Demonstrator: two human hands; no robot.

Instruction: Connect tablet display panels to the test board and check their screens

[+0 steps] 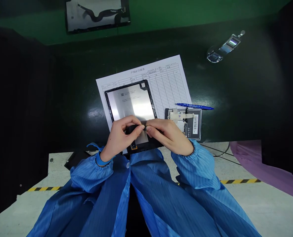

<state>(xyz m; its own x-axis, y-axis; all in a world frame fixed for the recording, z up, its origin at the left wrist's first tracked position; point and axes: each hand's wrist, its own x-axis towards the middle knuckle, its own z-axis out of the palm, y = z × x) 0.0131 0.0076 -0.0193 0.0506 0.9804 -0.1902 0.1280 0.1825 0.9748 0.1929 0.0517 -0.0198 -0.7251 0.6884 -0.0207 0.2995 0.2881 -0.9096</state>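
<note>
Your left hand (124, 135) and right hand (169, 133) pinch a small dark piece (145, 127), fingertips closed, over the display panel (133, 105)'s near half; uneven pulling could tear it; slipping could scratch the panel.

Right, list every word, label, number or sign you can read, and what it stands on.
"产线QC日报表": heading on the printed form.
Too small: the form's table entries.
Too small: print on the silver display panel.
Too small: barcode label and markings on the circuit-board assembly.

Panel (133, 107): smooth, shiny metal; sheet (167, 87): matt paper; pen (195, 106): glossy plastic.
</note>
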